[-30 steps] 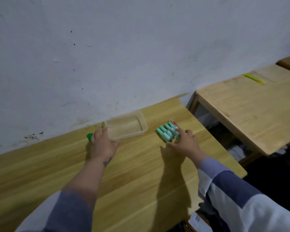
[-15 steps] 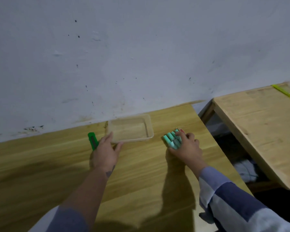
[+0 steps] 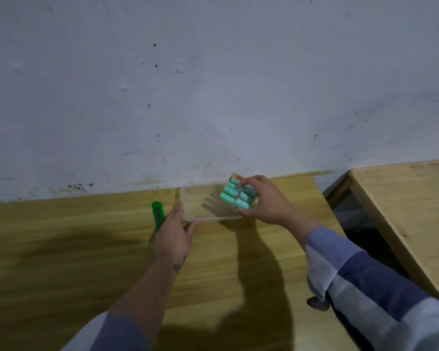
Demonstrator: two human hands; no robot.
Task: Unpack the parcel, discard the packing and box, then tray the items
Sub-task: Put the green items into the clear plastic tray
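Note:
A clear plastic tray stands on the wooden table against the wall. My right hand grips a pack of teal cylinders with a red end and holds it tilted in the air just above the tray's right half. My left hand touches the tray's near left corner with straight fingers along its left wall and the thumb at its front rim.
A green utility knife lies on the table just left of my left hand. A second wooden table stands to the right across a dark gap. The grey wall rises right behind the tray.
My right hand has lifted the pack of teal cylinders off the table and carried it left over the tray. My left hand has stayed at the tray's left corner.

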